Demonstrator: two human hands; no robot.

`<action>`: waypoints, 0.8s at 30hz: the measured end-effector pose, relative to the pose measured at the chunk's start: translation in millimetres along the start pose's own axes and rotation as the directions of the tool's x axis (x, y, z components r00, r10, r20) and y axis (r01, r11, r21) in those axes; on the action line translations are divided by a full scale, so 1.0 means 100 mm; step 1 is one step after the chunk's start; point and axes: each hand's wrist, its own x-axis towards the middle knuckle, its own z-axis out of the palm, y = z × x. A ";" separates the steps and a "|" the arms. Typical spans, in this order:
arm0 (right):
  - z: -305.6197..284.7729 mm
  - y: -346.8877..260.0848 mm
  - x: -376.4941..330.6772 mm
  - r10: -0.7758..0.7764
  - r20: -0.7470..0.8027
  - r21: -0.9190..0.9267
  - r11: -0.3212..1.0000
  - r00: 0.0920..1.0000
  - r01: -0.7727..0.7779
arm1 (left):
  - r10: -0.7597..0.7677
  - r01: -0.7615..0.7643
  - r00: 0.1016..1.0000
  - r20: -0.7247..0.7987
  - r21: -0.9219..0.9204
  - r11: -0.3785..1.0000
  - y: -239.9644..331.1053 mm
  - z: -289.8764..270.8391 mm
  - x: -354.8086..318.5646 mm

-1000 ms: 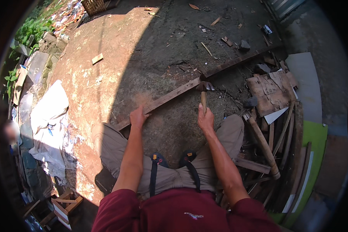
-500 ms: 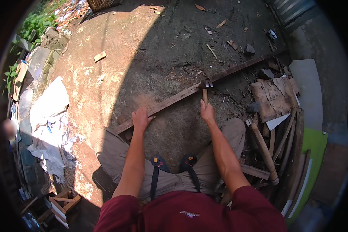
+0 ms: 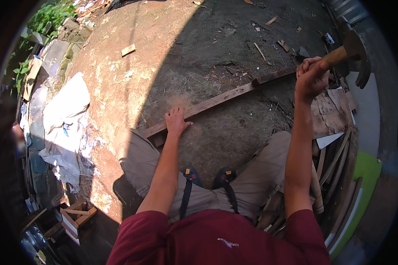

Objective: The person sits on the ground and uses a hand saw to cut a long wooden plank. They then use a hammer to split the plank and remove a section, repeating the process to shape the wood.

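My right hand is wrapped round the wooden handle of a claw hammer, raised at the right with its dark metal head farthest from me. A long, narrow wooden beam lies slantwise on the ground in front of me, from near my left knee toward the far right. Past a step near its middle, a darker length carries on, partly hidden behind my right hand. My left hand grips the beam's near left part, fingers over its top and thumb on the near side.
Scrap boards and sticks are heaped at my right, beside a green panel. A white sack lies at the left, with a small wooden frame lower down. A wood offcut rests on the sunlit ground.
My right hand has lifted the hammer from the middle of the beam, up and to the right. My left hand stays on the beam. The whole view has shifted slightly.
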 end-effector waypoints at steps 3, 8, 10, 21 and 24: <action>-0.52 1.31 -1.09 0.160 -0.079 -0.317 0.932 0.984 -0.177 | 0.007 -0.006 1.000 0.030 -0.022 1.000 0.25 -0.08 0.19; -0.57 1.64 -1.89 0.745 -0.092 -0.849 0.289 0.661 -0.443 | -0.134 0.135 0.976 0.170 0.000 0.991 0.12 -0.04 -0.02; -0.68 1.38 -1.71 0.712 -0.052 -0.842 0.345 0.701 -0.414 | -0.148 0.156 0.968 0.202 -0.023 0.987 0.22 0.02 -0.06; 0.09 -0.41 0.56 -0.162 0.072 0.087 0.984 0.984 0.156 | -0.174 0.176 0.964 0.200 0.006 0.984 0.05 0.01 -0.01; -0.48 0.66 -0.22 -0.062 -0.008 -0.084 0.995 0.998 0.061 | -0.151 0.172 0.944 0.294 -0.044 0.984 0.36 -0.05 0.10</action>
